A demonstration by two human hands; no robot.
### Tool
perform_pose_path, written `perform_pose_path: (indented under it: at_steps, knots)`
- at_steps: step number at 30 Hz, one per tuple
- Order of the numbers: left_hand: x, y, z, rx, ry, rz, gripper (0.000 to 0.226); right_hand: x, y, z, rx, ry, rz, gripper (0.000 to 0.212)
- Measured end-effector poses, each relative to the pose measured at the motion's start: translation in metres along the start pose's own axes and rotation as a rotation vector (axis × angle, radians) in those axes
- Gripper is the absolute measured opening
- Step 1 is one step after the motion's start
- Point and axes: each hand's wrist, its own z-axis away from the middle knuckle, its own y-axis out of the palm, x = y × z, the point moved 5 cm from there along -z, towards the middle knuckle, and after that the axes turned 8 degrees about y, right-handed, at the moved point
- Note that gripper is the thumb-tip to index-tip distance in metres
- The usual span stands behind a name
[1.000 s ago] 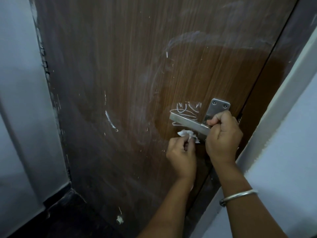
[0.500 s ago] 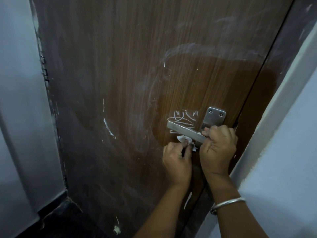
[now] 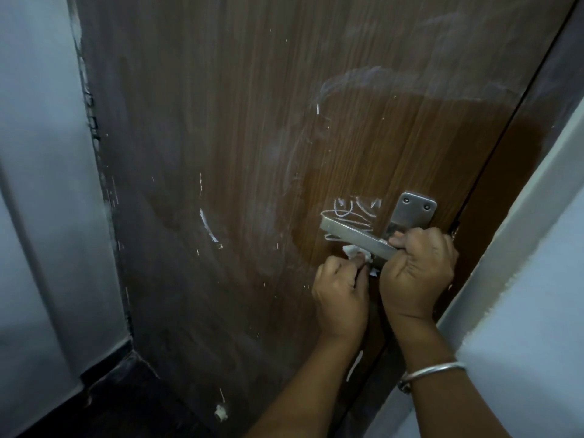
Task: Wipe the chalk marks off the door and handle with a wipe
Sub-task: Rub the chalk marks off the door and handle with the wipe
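A brown wooden door [image 3: 252,121] fills the view, smeared with pale chalk haze. White chalk scribbles [image 3: 350,213] sit just above and behind the metal lever handle [image 3: 350,235]. A curved chalk stroke [image 3: 207,227] lies further left. My right hand [image 3: 417,273] is closed around the handle near its metal plate [image 3: 414,211]. My left hand [image 3: 341,295] pinches a small crumpled white wipe [image 3: 450,252] against the underside of the handle.
A pale wall [image 3: 38,184] stands on the left and a white door frame [image 3: 521,232] on the right. Dark floor [image 3: 104,403] lies below, with a small white scrap [image 3: 220,412] near the door's bottom. A metal bangle [image 3: 433,373] circles my right wrist.
The view shifted slightly, so the handle sits lower than a second ago. My left hand with the wipe moved a little along the underside of the handle. My right hand keeps its grip.
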Motion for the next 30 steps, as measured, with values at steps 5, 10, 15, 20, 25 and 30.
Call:
perform_pose_path:
  at_steps: [5, 10, 15, 20, 25, 30]
  knots:
    - [0.010, -0.005, -0.007, -0.032, -0.043, 0.001, 0.010, -0.001, -0.001, 0.000, 0.008, 0.012, -0.005, 0.025]
    - [0.003, 0.001, -0.004, -0.037, -0.100, 0.075, 0.004, -0.001, 0.000, 0.000, 0.007, 0.017, 0.008, 0.026]
    - [0.011, -0.003, -0.011, -0.098, -0.194, 0.147, 0.002, -0.001, -0.001, 0.000, 0.013, 0.014, 0.005, 0.026]
    - [0.004, 0.000, -0.012, -0.037, -0.152, 0.104, 0.003, -0.003, 0.001, 0.000, 0.029, 0.021, 0.008, 0.026]
    - [0.012, -0.003, -0.018, -0.053, -0.211, 0.134, 0.005, -0.003, 0.001, 0.000, 0.039, 0.036, 0.010, 0.026]
    - [0.014, -0.005, -0.019, -0.064, -0.234, 0.134, 0.006, -0.002, 0.000, 0.000, 0.041, 0.039, 0.003, 0.027]
